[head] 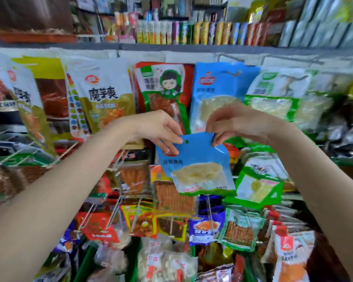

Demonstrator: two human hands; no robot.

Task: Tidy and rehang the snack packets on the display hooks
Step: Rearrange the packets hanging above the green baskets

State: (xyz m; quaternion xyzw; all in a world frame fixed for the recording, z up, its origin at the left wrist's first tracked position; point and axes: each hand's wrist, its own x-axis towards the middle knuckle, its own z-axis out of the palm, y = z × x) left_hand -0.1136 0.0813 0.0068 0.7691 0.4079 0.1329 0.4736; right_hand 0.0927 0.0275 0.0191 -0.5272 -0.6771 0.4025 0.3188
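A blue snack packet (198, 165) with a clear window of pale food hangs in the air in front of the display, a small round hang hole near its top edge. My left hand (161, 129) pinches its top left corner. My right hand (232, 123) pinches its top right corner. Directly behind it, a matching blue packet (216, 92) hangs on a hook in the upper row. A bare wire hook (209, 208) juts out just below the held packet.
The upper row holds white-and-olive packets (104, 98), a red-and-green packet (163, 88) and green-edged packets (277, 96). Lower hooks carry red, yellow and green packets (240, 228). Several wire hooks (14, 157) stick out at the left. A shelf of small goods (192, 33) runs above.
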